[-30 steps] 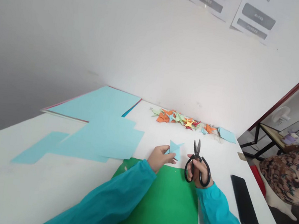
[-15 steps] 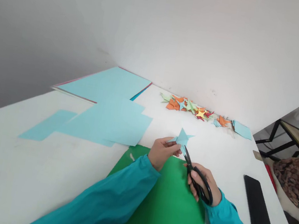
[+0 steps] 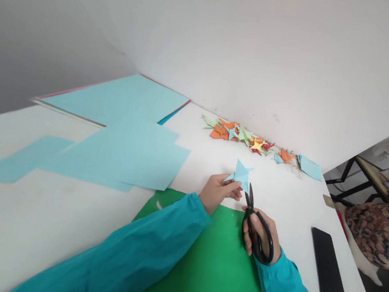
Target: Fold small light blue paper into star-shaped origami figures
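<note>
Between the thumb and fingers of my left hand [image 3: 220, 192] is a light blue folded paper star [image 3: 242, 173], raised above the table with its points spread. My right hand [image 3: 262, 234] is closed around the handles of black scissors [image 3: 258, 236]. Their blades are slightly parted and point up toward the star's lower right point; whether they touch it I cannot tell. Both hands are over the far end of a green sheet [image 3: 213, 266].
Light blue sheets [image 3: 130, 156] overlap on the white table [image 3: 40, 225], left of my hands. A large paper stack [image 3: 121, 98] lies behind them. Folded colored paper shapes [image 3: 243, 135] line the wall, with small blue squares [image 3: 310, 167] beside them. A black phone [image 3: 328, 268] lies right.
The scissors have turned more upright and their blades now show apart, near the star's lower right point. The star has tilted slightly in my left hand. The whole view has shifted a little.
</note>
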